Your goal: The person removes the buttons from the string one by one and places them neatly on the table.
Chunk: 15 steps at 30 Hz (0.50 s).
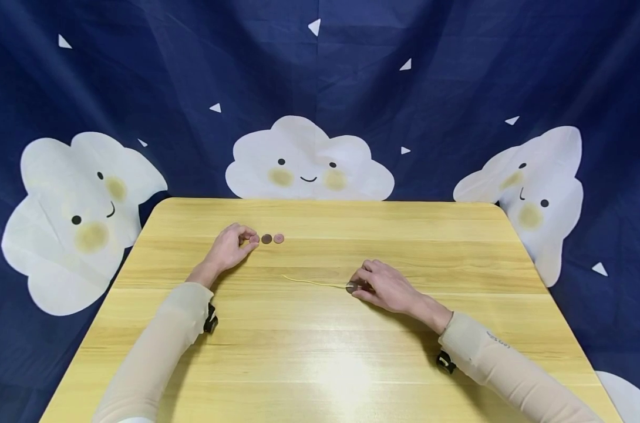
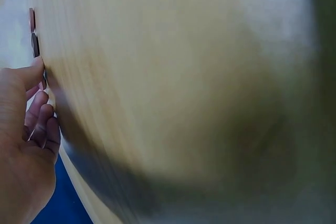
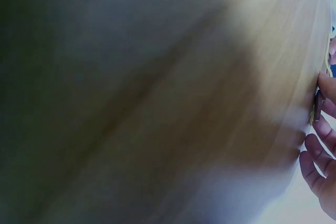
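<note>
At the far left of the table, my left hand (image 1: 230,247) has its thumb and index finger at the edges of a reddish button (image 1: 253,239). To the right of it, a dark brown button (image 1: 266,239) and another reddish button (image 1: 279,238) lie flat in a row. My right hand (image 1: 386,286), right of the table's middle, pinches a dark button (image 1: 351,287) close over the wood. A thin yellow string (image 1: 312,282) runs left from this button along the table. In the right wrist view, the fingers partly hide the dark button (image 3: 318,103).
The light wooden table (image 1: 299,341) has rounded far corners. Behind it hangs a dark blue curtain (image 1: 320,76) with printed white clouds. Each sleeve carries a small black device (image 1: 211,319) at the wrist.
</note>
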{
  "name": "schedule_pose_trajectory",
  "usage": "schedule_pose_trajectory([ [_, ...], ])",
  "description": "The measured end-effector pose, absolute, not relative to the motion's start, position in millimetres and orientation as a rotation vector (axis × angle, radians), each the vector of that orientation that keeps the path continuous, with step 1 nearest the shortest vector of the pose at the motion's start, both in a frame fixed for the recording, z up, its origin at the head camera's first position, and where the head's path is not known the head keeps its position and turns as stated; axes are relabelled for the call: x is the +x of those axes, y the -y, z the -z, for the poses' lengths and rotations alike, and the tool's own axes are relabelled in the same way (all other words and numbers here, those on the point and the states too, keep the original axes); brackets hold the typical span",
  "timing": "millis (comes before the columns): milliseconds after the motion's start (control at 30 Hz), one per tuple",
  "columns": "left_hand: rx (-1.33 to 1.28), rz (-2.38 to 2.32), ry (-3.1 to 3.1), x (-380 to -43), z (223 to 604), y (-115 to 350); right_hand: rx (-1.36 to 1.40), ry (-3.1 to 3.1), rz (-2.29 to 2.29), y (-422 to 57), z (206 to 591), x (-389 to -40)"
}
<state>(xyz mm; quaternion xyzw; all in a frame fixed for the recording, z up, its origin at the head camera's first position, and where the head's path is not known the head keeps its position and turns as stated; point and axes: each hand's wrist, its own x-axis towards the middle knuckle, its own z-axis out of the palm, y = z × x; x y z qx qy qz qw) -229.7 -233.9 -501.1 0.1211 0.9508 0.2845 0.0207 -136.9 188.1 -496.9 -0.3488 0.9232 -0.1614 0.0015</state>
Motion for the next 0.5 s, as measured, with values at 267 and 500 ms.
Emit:
schedule_pose_trajectory([
  [267,0.389,-0.869,-2.934,-232.0,500.6,233.7,-1.096,-2.9,0.504,-188.0,497.5,-137.0],
  [500,0.388,-0.858,-2.928,-232.6,498.0,233.6,-1.088,-2.894,0.516,-188.1,497.0,-137.0],
])
